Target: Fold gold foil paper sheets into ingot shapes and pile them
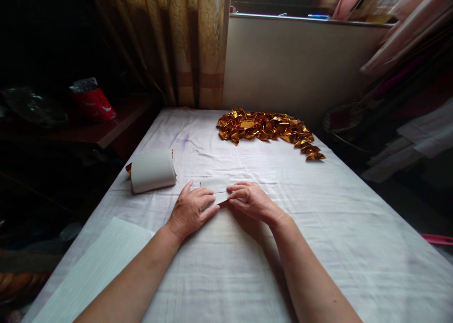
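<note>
While both hands press flat, the left hand [191, 210] and right hand [249, 201] pin a small white paper [216, 187] mid-worktop [354, 247], neither grip closed; gold foil pieces [269, 130] lie far right.

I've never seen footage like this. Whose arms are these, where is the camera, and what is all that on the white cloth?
There is no machine here: these are a person's two bare arms, filmed by one camera worn on the person's head, looking forward and down. That is why the arms enter from the bottom edge.

The left hand and the right hand rest side by side on a table covered with a white cloth. Between them they press down a small sheet of pale paper, its near part folded under the fingers.

To the left lies a curled stack of paper, pale on the outside with a gold edge showing. Farther back is a pile of folded gold foil pieces. At the near left corner lies a flat white sheet. A curtain and a window sill are behind.
</note>
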### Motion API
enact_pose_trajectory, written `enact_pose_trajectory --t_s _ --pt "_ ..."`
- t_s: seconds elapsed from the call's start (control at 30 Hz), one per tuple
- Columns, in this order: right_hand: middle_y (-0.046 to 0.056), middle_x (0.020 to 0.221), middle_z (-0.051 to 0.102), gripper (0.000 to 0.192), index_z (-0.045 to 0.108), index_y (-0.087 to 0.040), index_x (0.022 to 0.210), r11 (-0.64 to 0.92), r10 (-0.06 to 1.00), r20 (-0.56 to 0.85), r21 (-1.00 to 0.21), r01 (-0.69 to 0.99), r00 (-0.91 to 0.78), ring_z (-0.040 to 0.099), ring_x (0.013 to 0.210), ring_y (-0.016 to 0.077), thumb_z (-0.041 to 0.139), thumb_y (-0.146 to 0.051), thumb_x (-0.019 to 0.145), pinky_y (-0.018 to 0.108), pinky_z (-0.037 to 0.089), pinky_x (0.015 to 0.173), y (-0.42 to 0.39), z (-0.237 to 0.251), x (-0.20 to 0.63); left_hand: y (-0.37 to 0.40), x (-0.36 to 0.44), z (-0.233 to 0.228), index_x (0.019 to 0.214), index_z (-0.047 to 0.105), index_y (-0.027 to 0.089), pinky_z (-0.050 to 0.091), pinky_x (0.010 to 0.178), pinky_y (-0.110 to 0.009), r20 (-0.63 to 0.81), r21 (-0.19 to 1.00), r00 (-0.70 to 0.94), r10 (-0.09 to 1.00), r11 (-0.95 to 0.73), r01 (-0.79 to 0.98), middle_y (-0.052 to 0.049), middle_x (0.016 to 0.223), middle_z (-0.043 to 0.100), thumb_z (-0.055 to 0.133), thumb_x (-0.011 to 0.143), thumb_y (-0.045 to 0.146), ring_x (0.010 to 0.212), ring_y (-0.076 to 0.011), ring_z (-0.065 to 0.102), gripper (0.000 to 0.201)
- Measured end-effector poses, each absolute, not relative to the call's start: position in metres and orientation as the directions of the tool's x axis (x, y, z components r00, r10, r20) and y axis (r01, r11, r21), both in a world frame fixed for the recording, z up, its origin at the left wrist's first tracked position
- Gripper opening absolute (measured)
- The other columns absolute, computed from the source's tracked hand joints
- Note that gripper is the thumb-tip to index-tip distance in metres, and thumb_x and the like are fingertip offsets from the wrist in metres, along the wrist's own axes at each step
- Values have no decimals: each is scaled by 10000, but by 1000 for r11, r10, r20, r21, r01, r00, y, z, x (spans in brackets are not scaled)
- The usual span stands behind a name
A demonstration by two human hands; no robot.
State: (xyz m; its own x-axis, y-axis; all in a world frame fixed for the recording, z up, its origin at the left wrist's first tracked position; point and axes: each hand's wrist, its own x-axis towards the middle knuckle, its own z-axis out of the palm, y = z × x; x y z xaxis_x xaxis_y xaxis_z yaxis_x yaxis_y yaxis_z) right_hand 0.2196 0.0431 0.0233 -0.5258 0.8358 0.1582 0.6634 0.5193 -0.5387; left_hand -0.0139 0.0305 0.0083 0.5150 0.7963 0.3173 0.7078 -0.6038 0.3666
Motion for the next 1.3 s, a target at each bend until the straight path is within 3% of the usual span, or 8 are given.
enact_pose_trajectory --t_s 0.2,0.3,0.4,0.63,0.8,1.0,1.13,1.3 --pt "42 1009 747 159 745 -231 797 396 913 188 -616 681 -361 648 955 193 596 -205 847 347 472 910 46 10 216 37 -19 10 900 679 236 369 1072 -480 368 421 439 820 -568 708 -6 929 754 508 935 297 885 -182 686 185" --pt "42 957 744 136 730 -230 827 359 933 231 -597 718 -274 633 913 191 598 -207 850 332 462 876 47 3 209 41 -19 3 965 651 215 493 934 -389 400 447 364 841 -526 723 -34 936 732 521 920 288 862 -187 670 156" --pt "45 915 723 118 714 -230 844 321 945 247 -555 768 -216 608 891 194 596 -224 855 324 438 849 46 -1 203 44 -18 -3 1081 610 206 527 860 -344 425 464 317 848 -505 728 -50 1007 710 538 907 262 918 -195 661 197" --pt "43 890 685 115 693 -225 813 249 955 270 -501 829 -124 574 875 201 596 -262 863 312 397 799 44 -5 194 41 -15 1 1007 668 222 499 905 -364 416 382 418 807 -572 726 -54 1055 685 494 940 245 967 -197 629 187" --pt "46 866 659 118 685 -226 823 222 954 286 -482 847 -87 566 850 200 601 -296 868 309 396 778 45 -8 192 29 -7 5 1133 657 239 400 1034 -470 352 249 465 812 -560 790 -68 1179 669 534 922 294 1064 -241 592 250" --pt "44 863 647 103 674 -232 820 218 947 314 -478 851 -66 562 844 200 604 -291 868 309 398 782 45 -9 191 22 -3 5 1210 618 264 303 1105 -508 318 208 459 829 -534 819 -51 1233 659 561 909 317 1150 -260 567 311" --pt "47 874 645 98 667 -228 812 199 952 304 -487 851 -48 559 854 205 596 -265 869 315 396 788 44 -8 189 19 1 8 1237 609 261 220 1138 -575 312 155 458 832 -520 840 -65 1237 657 573 900 311 1266 -316 490 343" --pt "49 876 642 97 662 -226 809 187 956 291 -489 852 -43 557 859 210 597 -269 867 319 394 789 44 -5 189 11 9 7 1264 604 233 244 1142 -574 278 98 465 841 -506 857 -119 1303 610 561 902 337 1281 -339 486 380"
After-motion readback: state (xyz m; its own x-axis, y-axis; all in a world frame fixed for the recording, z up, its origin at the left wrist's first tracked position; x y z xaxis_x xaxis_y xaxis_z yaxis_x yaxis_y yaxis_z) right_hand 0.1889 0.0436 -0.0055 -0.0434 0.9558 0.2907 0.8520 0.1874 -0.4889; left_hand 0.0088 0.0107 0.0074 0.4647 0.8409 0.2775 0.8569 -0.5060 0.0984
